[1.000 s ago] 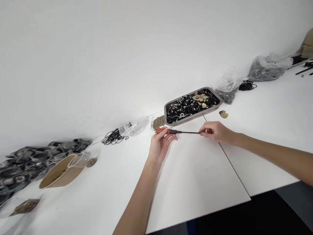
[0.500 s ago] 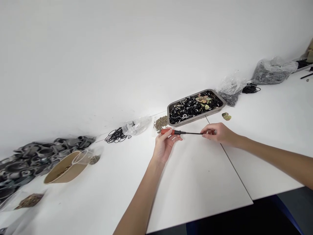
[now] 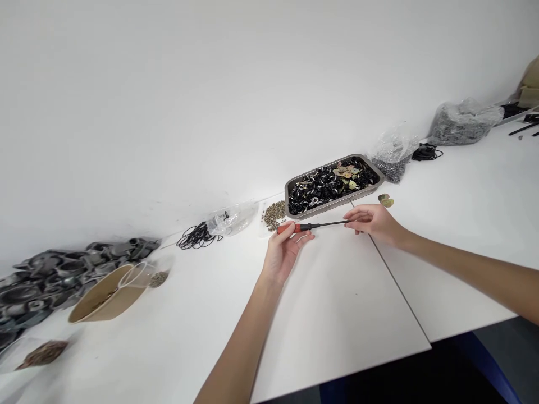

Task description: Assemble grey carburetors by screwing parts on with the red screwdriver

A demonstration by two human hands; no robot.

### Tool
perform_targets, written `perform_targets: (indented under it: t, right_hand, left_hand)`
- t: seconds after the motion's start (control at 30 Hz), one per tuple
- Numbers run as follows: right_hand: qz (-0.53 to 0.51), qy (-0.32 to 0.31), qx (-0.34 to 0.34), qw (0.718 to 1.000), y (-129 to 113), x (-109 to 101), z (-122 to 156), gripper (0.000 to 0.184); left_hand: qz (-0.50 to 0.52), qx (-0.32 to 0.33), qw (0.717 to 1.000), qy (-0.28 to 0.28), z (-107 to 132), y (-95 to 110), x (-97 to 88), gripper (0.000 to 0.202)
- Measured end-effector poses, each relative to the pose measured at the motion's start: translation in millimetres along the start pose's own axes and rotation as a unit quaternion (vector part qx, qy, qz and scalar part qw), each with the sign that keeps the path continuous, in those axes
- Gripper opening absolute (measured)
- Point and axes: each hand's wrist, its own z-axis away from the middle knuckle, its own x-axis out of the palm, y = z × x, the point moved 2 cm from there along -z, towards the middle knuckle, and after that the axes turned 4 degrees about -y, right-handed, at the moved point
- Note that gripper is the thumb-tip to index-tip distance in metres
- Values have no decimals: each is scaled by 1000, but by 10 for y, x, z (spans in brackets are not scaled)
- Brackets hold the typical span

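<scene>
Left hand (image 3: 280, 255): gripping the screwdriver (image 3: 304, 227) by its red handle.
Right hand (image 3: 374, 223): fingertips pinched at the shaft's tip; any small part there, I can't make out.
Screwdriver: between both hands, above the worktop (image 3: 328, 297), long axis nearly left to right.
Metal tray (image 3: 332, 202): just beyond the shaft.
Writing: none I can read.

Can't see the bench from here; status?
Left hand gripping screwdriver by handle. Right hand at its tip, pinch unclear. Metal tray beyond, not blocking.
</scene>
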Motion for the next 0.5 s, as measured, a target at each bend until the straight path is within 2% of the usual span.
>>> perform_targets:
  t: [0.17, 0.5]
  right_hand:
    - [-8, -2, 5, 1000, -22, -26, -9, 30]
    - [-65, 2, 76, 995, 18, -46, -16, 19]
  left_hand:
    - [1, 15, 1000, 1, -7, 42, -24, 11]
    - [-33, 37, 999, -18, 4, 59, 5, 16]
